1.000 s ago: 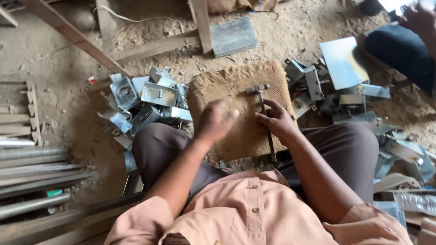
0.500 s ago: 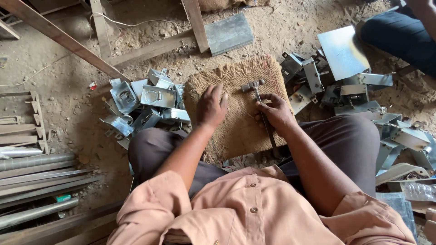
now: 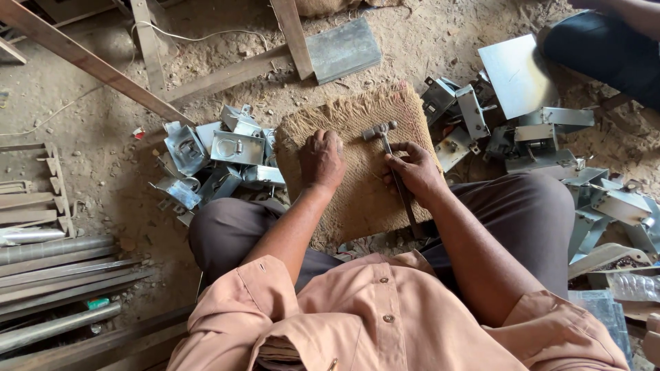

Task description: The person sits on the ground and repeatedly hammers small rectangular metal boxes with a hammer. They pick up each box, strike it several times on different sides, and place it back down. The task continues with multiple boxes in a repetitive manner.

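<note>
So the person sits on a dirt floor [image 3: 82, 137] with a coarse jute mat [image 3: 357, 185] laid out right in front of the knees, and both hands are on it. The left hand [image 3: 322, 159] rests palm down on the left part of the mat, fingers curled loosely together and pressed flat against the weave, not pinching anything I can make out. The right hand [image 3: 414, 168] sits on the right part of the mat with its fingers closed around the handle of a small hammer [image 3: 388, 148]; the hammer's metal head lies on the mat near the far edge, and the handle runs back toward the person under that hand. Just left of the mat there's a heap of bent sheet-metal brackets [image 3: 220, 154], shiny and jumbled on top of each other. Right of the mat is another, bigger pile of the same kind of brackets [image 3: 536, 137], with a flat metal plate [image 3: 515, 75] lying on the far side of it. Beyond the mat, past its far edge, are some wooden planks [image 3: 227, 75] and a folded metal sheet [image 3: 342, 48]. Well off to the left of the mat, a few metal pipes [image 3: 55, 261] lie side by side. Someone else's leg in dark trousers [image 3: 605, 48] shows at the far right, beyond the plate.
</note>
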